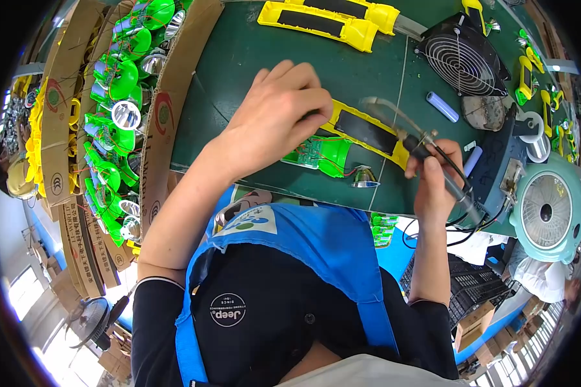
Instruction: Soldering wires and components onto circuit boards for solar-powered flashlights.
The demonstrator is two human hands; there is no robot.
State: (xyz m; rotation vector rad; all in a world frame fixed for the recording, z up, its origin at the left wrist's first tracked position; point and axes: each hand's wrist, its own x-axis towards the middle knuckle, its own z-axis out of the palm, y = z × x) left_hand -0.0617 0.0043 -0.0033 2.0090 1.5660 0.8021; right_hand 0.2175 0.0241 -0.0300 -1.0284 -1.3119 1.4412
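Observation:
In my right hand [436, 180] is a soldering iron [448, 175], gripped by its dark handle, with a thin curved metal tube running along it toward the upper left. A yellow casing [366, 131] with a dark panel lies slantwise on the green bench between my hands. My left hand [279, 113] hovers at the casing's left end, its fingers curled together, and whatever they pinch is hidden. Below the casing rests a bright green lamp part [332, 157] with a circuit board and red wires. A silver reflector cup [365, 178] sits beside it. My left hand covers part of the board.
Two yellow casings [319, 22] lie at the bench's far side. A black fan with a wire guard [459, 55], a blue cell [442, 107] and a teal fan [546, 209] are on the right. Left stands a cardboard box [168, 116] beside rows of green lamp parts [119, 80].

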